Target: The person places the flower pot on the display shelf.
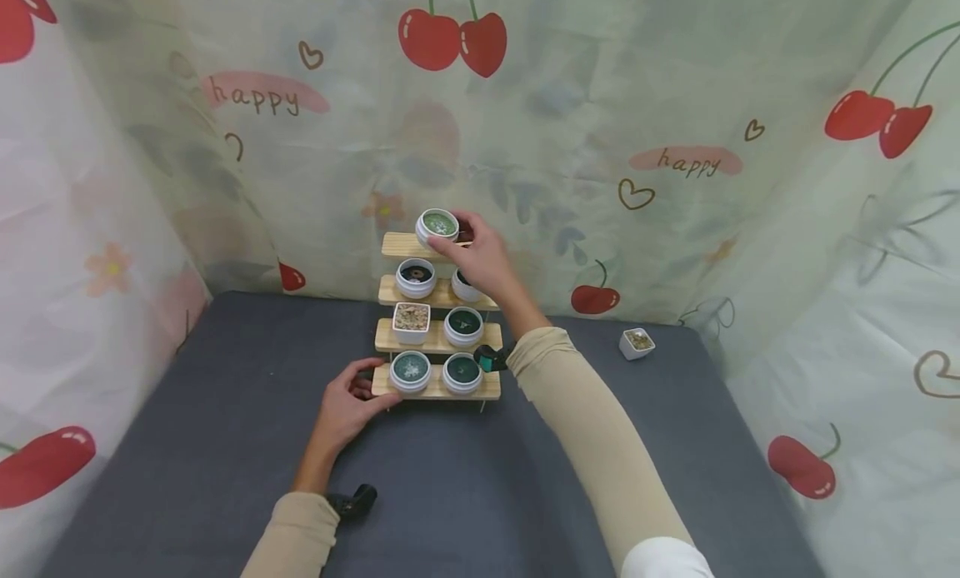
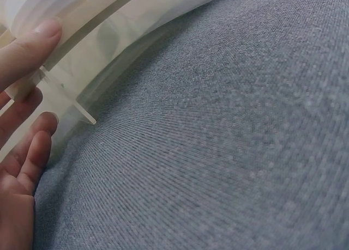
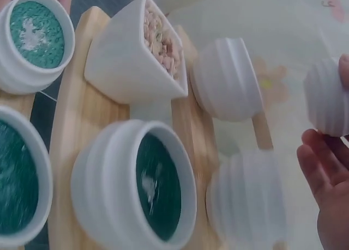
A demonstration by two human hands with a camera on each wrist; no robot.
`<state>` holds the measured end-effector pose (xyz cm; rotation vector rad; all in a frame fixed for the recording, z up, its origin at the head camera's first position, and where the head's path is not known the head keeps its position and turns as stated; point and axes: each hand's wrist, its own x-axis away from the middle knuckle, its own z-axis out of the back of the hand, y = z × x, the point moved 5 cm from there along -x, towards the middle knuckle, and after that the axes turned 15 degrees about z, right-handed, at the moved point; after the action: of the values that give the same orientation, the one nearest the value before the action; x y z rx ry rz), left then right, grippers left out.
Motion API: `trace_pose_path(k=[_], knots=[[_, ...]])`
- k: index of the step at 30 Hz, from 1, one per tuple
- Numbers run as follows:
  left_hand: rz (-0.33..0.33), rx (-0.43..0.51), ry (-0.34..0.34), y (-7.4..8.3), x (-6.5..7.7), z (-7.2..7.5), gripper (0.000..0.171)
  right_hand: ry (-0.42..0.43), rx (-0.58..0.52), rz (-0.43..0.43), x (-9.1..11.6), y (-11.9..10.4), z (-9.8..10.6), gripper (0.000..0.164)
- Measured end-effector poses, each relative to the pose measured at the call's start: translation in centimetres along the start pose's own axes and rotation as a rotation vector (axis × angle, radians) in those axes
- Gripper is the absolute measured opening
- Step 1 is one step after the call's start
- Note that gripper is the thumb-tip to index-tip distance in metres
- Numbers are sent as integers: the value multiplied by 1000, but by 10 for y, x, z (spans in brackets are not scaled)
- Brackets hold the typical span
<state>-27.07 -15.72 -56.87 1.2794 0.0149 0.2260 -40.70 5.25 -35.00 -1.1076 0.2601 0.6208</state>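
Note:
A stepped wooden display stand [image 1: 384,336] with several tiers holds small white pots. My right hand [image 1: 486,260] grips a ribbed white pot with a green filling [image 1: 438,223] over the top tier; in the right wrist view this ribbed pot [image 3: 324,97] is apart from the pots below. With the thumb on top and fingers beneath, my left hand [image 1: 347,407] holds the left end of the bottom tier [image 1: 380,380]. Beside that thumb is a pot with a pale, speckled green filling [image 1: 410,368]. A square pot of dried bits [image 1: 412,320] sits one tier up.
Another square white pot [image 1: 636,343] stands on the dark grey cloth [image 1: 585,445] at the back right. Dark green pots [image 1: 463,324] fill the right of the lower tiers. A cherry-print curtain [image 1: 525,145] hangs close behind the stand and along both sides.

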Motion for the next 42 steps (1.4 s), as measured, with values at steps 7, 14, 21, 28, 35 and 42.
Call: trace_pose_path(k=[7,14,21,28,35,42], knots=[[6,-4,-7,-1,0,0,64,-30,10,-82,-15,1,-18,59],[10,1,-12,-1,-1,0,65,-50,32,-113,-24,7,-28,60],[13,-4,-11,-1,-1,-1,66,-68,92,-116,-24,13,-31,58],[5,-15,1,-1,0,1,65,-108,122,-123,-26,13,-35,59],[11,-8,-7,-1,-1,0,66,-159,185,-130,-28,10,-38,60],[4,-6,-6,-3,-1,1,65,-170,169,-163,-26,8,-38,69]])
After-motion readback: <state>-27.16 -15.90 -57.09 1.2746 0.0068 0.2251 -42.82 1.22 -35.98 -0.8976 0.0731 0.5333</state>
